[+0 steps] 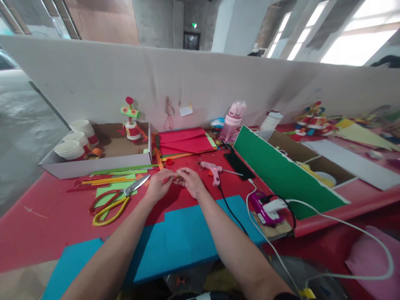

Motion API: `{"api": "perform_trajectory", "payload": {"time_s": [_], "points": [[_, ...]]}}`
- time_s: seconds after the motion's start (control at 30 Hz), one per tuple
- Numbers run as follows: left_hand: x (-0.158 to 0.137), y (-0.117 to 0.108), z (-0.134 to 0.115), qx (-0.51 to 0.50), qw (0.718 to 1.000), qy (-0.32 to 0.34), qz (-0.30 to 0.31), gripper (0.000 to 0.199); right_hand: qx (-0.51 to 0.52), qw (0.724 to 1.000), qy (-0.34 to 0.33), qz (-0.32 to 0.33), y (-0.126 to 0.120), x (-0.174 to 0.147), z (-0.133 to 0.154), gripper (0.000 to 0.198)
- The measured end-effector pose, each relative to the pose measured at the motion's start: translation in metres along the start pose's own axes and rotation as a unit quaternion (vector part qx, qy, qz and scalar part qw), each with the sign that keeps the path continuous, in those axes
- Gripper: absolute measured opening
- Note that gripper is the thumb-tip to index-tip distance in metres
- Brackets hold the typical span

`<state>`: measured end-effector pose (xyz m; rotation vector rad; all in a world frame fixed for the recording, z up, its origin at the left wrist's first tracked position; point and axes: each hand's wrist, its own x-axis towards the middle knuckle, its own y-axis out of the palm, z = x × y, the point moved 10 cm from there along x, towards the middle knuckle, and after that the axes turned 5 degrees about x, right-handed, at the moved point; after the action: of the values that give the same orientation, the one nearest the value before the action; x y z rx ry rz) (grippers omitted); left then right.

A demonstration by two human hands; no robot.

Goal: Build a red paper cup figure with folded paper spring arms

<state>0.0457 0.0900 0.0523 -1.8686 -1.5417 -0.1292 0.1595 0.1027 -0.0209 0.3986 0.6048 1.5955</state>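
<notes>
Small piece (178, 176) (too tiny to identify) is above the red table (40, 216), between the scissors (127, 191) and glue gun (215, 171); your left hand (158, 186) and right hand (191, 182) seem to pinch it, apparently mid-handling; the next move calls for steady, light pressure.

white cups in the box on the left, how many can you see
3: the back cup, the middle cup and the front cup, along the left end of the box. More may be nested inside them, hidden.
</notes>
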Motion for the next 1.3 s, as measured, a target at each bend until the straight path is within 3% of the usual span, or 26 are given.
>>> {"api": "perform_trajectory", "payload": {"time_s": [0.17, 0.4, 0.6, 0.97, 1.3], "points": [[-0.002, -0.008, 0.017, -0.052, 0.992, -0.102, -0.059, 0.018, 0.0, 0.999, -0.031, -0.04, -0.004, -0.001, 0.007, 0.036], [-0.003, 0.001, 0.038, -0.152, 0.973, -0.164, -0.052, 0.027, 0.014, 0.997, -0.059, -0.045, 0.0, -0.002, 0.008, 0.032], [-0.005, 0.01, 0.037, -0.173, 0.968, -0.184, -0.016, 0.028, -0.016, 0.993, -0.097, -0.063, -0.001, -0.004, 0.012, 0.027], [-0.008, 0.007, 0.044, -0.217, 0.951, -0.215, -0.039, 0.026, -0.018, 0.997, -0.071, -0.027, 0.007, -0.006, 0.004, 0.032], [-0.009, 0.005, 0.05, -0.196, 0.956, -0.215, -0.042, 0.021, 0.008, 0.999, -0.047, -0.009, 0.01, -0.005, 0.0, 0.028]]}}
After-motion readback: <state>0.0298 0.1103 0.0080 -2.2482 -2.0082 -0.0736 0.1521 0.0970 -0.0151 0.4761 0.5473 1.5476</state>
